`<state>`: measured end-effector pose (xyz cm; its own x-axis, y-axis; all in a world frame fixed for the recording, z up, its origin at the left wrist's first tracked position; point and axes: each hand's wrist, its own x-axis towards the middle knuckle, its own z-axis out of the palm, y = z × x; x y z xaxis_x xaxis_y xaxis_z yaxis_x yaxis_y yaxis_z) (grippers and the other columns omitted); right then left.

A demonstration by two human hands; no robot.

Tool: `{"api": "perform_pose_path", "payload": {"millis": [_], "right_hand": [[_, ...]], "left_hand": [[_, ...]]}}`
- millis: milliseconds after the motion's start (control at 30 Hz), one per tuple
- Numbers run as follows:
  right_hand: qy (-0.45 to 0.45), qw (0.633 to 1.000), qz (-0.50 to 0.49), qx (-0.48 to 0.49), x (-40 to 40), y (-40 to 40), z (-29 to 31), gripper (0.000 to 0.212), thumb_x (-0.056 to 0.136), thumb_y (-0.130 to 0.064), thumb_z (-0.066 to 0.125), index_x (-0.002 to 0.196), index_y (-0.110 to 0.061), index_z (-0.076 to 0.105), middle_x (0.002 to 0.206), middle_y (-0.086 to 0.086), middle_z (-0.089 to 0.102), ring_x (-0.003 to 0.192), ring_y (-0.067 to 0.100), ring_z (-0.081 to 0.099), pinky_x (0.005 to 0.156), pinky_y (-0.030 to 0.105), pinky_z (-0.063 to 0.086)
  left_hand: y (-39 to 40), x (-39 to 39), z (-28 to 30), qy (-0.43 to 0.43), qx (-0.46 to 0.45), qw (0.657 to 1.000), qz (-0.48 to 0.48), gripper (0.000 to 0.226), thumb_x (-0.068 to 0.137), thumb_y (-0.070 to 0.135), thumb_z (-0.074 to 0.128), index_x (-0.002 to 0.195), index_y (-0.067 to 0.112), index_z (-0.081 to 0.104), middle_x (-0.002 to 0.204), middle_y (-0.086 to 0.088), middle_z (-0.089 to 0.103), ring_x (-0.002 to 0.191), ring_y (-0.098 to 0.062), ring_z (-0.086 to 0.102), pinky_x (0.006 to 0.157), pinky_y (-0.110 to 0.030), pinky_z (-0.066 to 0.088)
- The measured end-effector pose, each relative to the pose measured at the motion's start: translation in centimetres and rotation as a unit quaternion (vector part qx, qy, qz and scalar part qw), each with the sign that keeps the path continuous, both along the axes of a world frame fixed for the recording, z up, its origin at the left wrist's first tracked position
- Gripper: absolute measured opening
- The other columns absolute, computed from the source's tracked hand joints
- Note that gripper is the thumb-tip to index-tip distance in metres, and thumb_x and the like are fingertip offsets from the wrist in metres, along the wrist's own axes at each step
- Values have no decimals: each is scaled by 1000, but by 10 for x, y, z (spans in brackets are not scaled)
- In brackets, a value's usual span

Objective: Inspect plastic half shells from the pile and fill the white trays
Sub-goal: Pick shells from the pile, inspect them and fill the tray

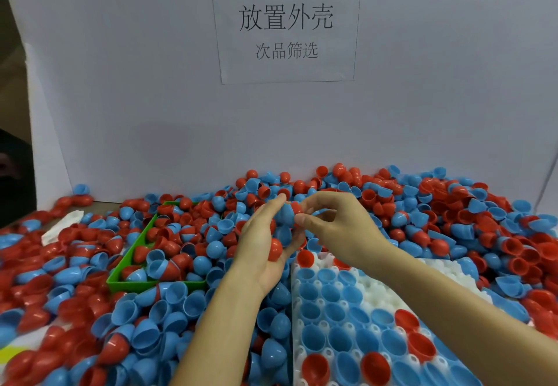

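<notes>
Pinched one blue half shell [287,215] between both hands, left [265,243] also cupping a red shell [275,250], above white tray [374,295].

Shells [90,265] red + blue; tray [305,352] white; bin [133,251] green; wall sign [287,23] white w/ black chars.

Green bin [120,283], paper sign [285,23]

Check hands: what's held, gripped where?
Left hand cradles a red shell in its palm and a blue shell at its fingertips; right hand pinches that blue shell's right side.
</notes>
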<state>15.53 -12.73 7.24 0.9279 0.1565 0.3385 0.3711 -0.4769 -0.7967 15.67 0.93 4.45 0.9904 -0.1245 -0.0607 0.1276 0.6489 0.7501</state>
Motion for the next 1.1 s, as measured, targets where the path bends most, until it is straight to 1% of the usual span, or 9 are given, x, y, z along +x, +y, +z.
{"api": "perform_pose_path", "payload": {"millis": [133, 200, 333, 433, 567, 700, 833, 1000, 1100], "right_hand": [[-63, 996, -34, -62, 0, -3, 3, 9, 89, -17, 73, 87, -25, 70, 92, -15, 67, 84, 2, 64, 69, 10, 49], [-76, 995, -42, -46, 1, -7, 3, 9, 90, -16, 72, 89, -25, 70, 92, -14, 68, 86, 1, 64, 72, 12, 49], [-31, 998, -23, 43, 1, -14, 3, 8, 93, -22, 69, 86, -23, 73, 82, -6, 73, 76, 7, 67, 72, 24, 57], [29, 992, -18, 120, 3, -14, 3, 13, 96, -25, 64, 90, -18, 73, 89, -5, 76, 88, 12, 71, 76, 31, 59], [62, 976, -51, 202, 8, -16, 6, 16, 98, -29, 62, 95, -16, 71, 93, -5, 75, 91, 7, 70, 62, 16, 54], [69, 978, -62, 188, 8, -21, 8, 19, 96, -29, 64, 86, -15, 72, 84, -8, 71, 83, 3, 65, 55, 12, 50], [65, 987, -62, 132, 9, -22, 6, 23, 93, -40, 65, 88, -20, 76, 89, -11, 74, 88, 2, 66, 69, 17, 51], [60, 994, -48, 78, 9, -18, 3, 22, 90, -50, 63, 85, -33, 76, 87, -22, 72, 87, -3, 67, 80, 21, 53], [90, 992, -7, 84, 10, -23, 4, 15, 94, -34, 66, 93, -27, 79, 104, -9, 76, 97, 6, 70, 90, 30, 57]], "left_hand": [[4, 2, -2, -28, -21, 999, 12, 19, 86, 19, 74, 102, 12, 67, 101, -8, 74, 87, -17, 74, 66, -27, 59], [8, 2, 0, -38, -52, 998, 12, 18, 83, 15, 74, 99, 13, 67, 98, -8, 75, 91, -20, 75, 67, -28, 61], [10, 0, 2, -43, -82, 996, 3, 25, 81, 12, 72, 105, 11, 63, 112, -15, 74, 103, -34, 72, 67, -29, 62], [9, 0, 0, -31, -85, 996, -8, 15, 92, 9, 64, 107, 9, 63, 117, -18, 72, 105, -36, 72, 65, -29, 61], [11, 2, -1, -12, -107, 994, 0, 7, 91, 7, 65, 98, 8, 63, 121, -19, 69, 101, -36, 73, 60, -29, 60], [12, 3, -5, -48, 15, 999, 20, 15, 92, 3, 62, 98, 16, 67, 100, -10, 76, 83, -23, 76, 55, -25, 56], [6, 1, -5, -78, 128, 989, 8, 20, 91, 6, 66, 96, 25, 75, 104, -11, 76, 83, -23, 74, 58, -27, 55], [4, -3, -2, -71, 113, 991, -29, 18, 93, 7, 64, 104, 19, 72, 101, -12, 76, 81, -25, 73, 52, -25, 50], [7, -4, -1, -61, 85, 994, -39, 19, 93, 8, 63, 97, 22, 75, 98, -11, 75, 78, -24, 72, 50, -23, 50]]}}
